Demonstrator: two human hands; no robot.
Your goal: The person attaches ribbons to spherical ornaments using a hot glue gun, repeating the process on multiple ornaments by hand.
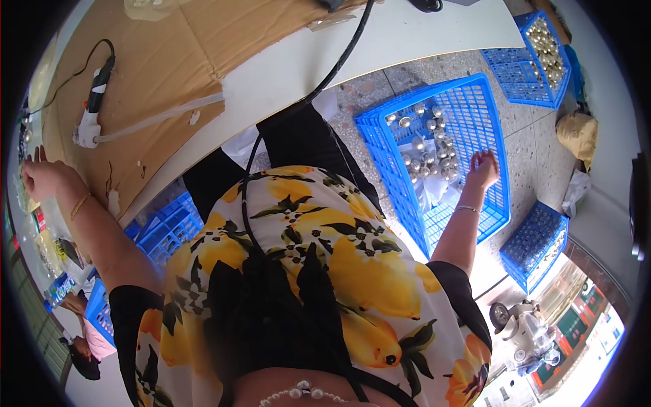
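Note:
My left hand (49,178) is raised at the far left, beside the edge of the cardboard-covered table. Its fingers are bent but look apart, and no object shows in them. Over the far side of a large blue plastic basket (498,112) is my right hand (483,169), its fingers curled in. What they hold, if anything, is hidden. Inside that basket lie several shiny silver metal balls (444,152) with short necks, along with clear plastic bags (434,190).
A corded hand tool (98,91) and a white strip (163,115) lie on the cardboard (156,61). More blue baskets stand on the floor, one with metal balls (546,51), another (536,247) at right. A black cable (339,61) hangs over the table edge. Another person (85,356) is at lower left.

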